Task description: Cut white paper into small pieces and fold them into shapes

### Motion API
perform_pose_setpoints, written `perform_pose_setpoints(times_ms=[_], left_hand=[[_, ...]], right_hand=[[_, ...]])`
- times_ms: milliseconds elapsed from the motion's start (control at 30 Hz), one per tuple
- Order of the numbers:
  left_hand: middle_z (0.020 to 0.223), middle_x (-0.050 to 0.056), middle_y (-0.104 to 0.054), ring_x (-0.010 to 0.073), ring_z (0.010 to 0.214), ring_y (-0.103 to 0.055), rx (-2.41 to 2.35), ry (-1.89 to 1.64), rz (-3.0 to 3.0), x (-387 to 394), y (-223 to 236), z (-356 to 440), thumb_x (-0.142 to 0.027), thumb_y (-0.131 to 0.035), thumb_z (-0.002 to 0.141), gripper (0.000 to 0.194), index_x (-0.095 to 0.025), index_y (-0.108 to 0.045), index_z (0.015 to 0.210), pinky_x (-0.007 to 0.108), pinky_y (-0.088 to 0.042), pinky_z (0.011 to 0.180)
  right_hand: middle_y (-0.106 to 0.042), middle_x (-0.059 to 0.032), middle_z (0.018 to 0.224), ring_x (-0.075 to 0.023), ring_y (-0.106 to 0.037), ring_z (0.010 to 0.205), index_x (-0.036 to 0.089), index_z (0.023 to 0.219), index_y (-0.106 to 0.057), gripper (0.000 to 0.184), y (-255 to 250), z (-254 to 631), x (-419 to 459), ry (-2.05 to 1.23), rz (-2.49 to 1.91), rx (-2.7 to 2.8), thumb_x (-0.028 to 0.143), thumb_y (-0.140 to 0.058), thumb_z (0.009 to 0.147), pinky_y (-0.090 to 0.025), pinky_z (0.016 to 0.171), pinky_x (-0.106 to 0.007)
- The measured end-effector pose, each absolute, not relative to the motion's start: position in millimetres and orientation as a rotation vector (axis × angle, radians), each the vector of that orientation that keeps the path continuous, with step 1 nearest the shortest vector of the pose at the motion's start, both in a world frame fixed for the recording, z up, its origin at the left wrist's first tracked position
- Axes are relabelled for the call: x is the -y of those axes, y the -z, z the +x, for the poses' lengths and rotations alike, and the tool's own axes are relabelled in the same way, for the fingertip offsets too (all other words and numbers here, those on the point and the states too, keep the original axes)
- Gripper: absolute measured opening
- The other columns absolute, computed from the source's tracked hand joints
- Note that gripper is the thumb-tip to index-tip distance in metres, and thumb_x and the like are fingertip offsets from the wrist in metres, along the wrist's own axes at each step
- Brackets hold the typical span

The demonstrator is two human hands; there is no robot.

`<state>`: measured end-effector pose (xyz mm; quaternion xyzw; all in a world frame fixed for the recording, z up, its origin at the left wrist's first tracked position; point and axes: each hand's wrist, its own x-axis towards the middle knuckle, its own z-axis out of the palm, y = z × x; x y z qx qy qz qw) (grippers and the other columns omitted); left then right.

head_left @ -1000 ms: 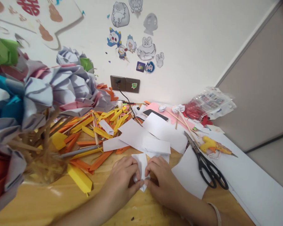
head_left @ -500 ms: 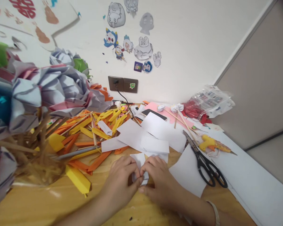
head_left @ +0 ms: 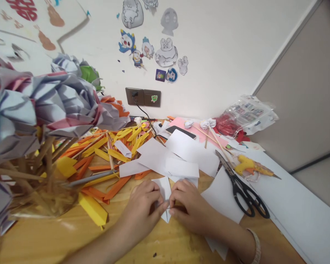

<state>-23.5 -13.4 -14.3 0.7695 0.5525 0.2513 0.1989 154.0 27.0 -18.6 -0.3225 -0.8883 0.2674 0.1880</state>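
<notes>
A small piece of white paper (head_left: 164, 185), folded to a point at its near end, is between my two hands over the wooden table. My left hand (head_left: 148, 201) pinches its left side with thumb and forefinger. From the right, my right hand (head_left: 185, 203) grips the paper's other edge, thumb below and fingers curled. The fingers hide part of the folds. White paper sheets (head_left: 154, 156) lie just beyond the hands, and another white sheet (head_left: 222, 194) lies beside my right forearm.
Black-handled scissors (head_left: 242, 189) and a yellow glue gun (head_left: 253, 167) lie at the right. Yellow and orange folded strips (head_left: 99, 154) cover the left. Large paper flowers (head_left: 57, 99) stand in a vase there. A phone (head_left: 180, 132) and red material in a plastic bag (head_left: 231, 123) sit near the wall.
My fingers have shifted along the white paper, and its pointed near end now shows below them. My right hand has moved slightly right. The camera view has shifted a little.
</notes>
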Motion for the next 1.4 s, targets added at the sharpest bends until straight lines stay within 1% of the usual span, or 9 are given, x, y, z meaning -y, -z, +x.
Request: perform_pose_setpoints(times_ms=[100,233,433,800,867,967,1033,1133,1400], left_hand=[[0.081,0.001,-0.057,0.0176,0.082,-0.05,-1.391,-0.672,2.199,13.3,10.9,-31.1,-0.024,-0.053,0.081,0.014,-0.02,-0.058,0.068,0.031,-0.038,0.073],[0.084,0.001,-0.057,0.018,0.085,-0.049,-1.326,-0.661,2.215,12.6,10.4,-36.8,-0.025,-0.061,0.075,0.006,-0.022,-0.061,0.07,0.031,-0.038,0.076],[0.08,0.0,-0.058,0.0189,0.083,-0.05,-1.433,-0.671,2.168,13.3,14.2,-31.6,-0.024,-0.063,0.073,0.011,-0.02,-0.057,0.063,0.032,-0.037,0.074],[0.078,0.002,-0.054,0.0205,0.081,-0.048,-1.571,-0.656,2.128,17.7,9.9,-20.4,-0.027,-0.058,0.075,0.017,-0.019,-0.051,0.062,0.036,-0.037,0.072],[0.077,0.002,-0.054,0.0206,0.08,-0.048,-1.578,-0.654,2.131,18.1,10.8,-20.0,-0.025,-0.058,0.075,0.016,-0.019,-0.051,0.063,0.036,-0.037,0.072],[0.077,0.002,-0.054,0.0207,0.08,-0.048,-1.583,-0.658,2.124,19.0,12.6,-20.3,-0.021,-0.059,0.072,0.013,-0.019,-0.051,0.062,0.036,-0.037,0.072],[0.078,0.002,-0.054,0.0206,0.081,-0.048,-1.583,-0.657,2.118,19.5,13.1,-20.4,-0.018,-0.059,0.07,0.011,-0.019,-0.051,0.062,0.036,-0.037,0.072],[0.077,0.002,-0.054,0.0203,0.08,-0.048,-1.61,-0.634,2.094,19.7,11.4,-19.8,-0.018,-0.058,0.071,0.011,-0.019,-0.051,0.062,0.035,-0.036,0.072],[0.075,0.001,-0.054,0.0194,0.079,-0.048,-1.626,-0.599,2.087,17.4,6.3,-18.8,-0.02,-0.049,0.077,0.016,-0.019,-0.052,0.062,0.034,-0.035,0.071]], right_hand=[[-0.05,0.0016,0.083,-0.0163,-0.045,0.083,0.019,0.073,-0.052,0.017,19.6,152.0,-25.6,-0.742,-0.91,2.496,0.007,-0.063,0.068,-0.032,0.075,-0.031],[-0.05,0.0018,0.082,-0.0165,-0.045,0.082,0.019,0.072,-0.052,0.015,18.9,150.4,-23.7,-0.731,-0.948,2.488,0.007,-0.061,0.07,-0.032,0.073,-0.031],[-0.05,0.0013,0.08,-0.0169,-0.045,0.08,0.019,0.07,-0.05,0.018,20.1,148.9,-22.1,-0.748,-0.96,2.432,0.004,-0.06,0.068,-0.033,0.072,-0.032],[-0.05,-0.0005,0.077,-0.0179,-0.044,0.077,0.017,0.068,-0.048,0.019,25.6,144.1,-11.7,-0.685,-1.113,2.371,0.0,-0.055,0.066,-0.031,0.068,-0.032],[-0.05,-0.0006,0.078,-0.0179,-0.044,0.077,0.018,0.069,-0.048,0.018,24.8,144.0,-11.5,-0.693,-1.117,2.364,0.001,-0.055,0.068,-0.032,0.068,-0.032],[-0.05,-0.0003,0.079,-0.0181,-0.044,0.077,0.018,0.073,-0.048,0.014,22.7,144.4,-11.4,-0.727,-1.086,2.37,0.012,-0.061,0.072,-0.032,0.07,-0.033],[-0.049,-0.0004,0.08,-0.0189,-0.044,0.078,0.018,0.075,-0.048,0.02,21.3,144.5,-11.0,-0.726,-1.076,2.386,0.017,-0.067,0.069,-0.032,0.071,-0.034],[-0.049,-0.0004,0.082,-0.0197,-0.043,0.08,0.019,0.076,-0.047,0.025,20.1,144.1,-9.4,-0.694,-1.117,2.4,0.014,-0.068,0.064,-0.032,0.071,-0.034],[-0.049,0.0002,0.085,-0.0196,-0.043,0.082,0.02,0.078,-0.046,0.023,23.2,144.0,-8.2,-0.69,-1.107,2.399,0.012,-0.064,0.065,-0.032,0.072,-0.034]])
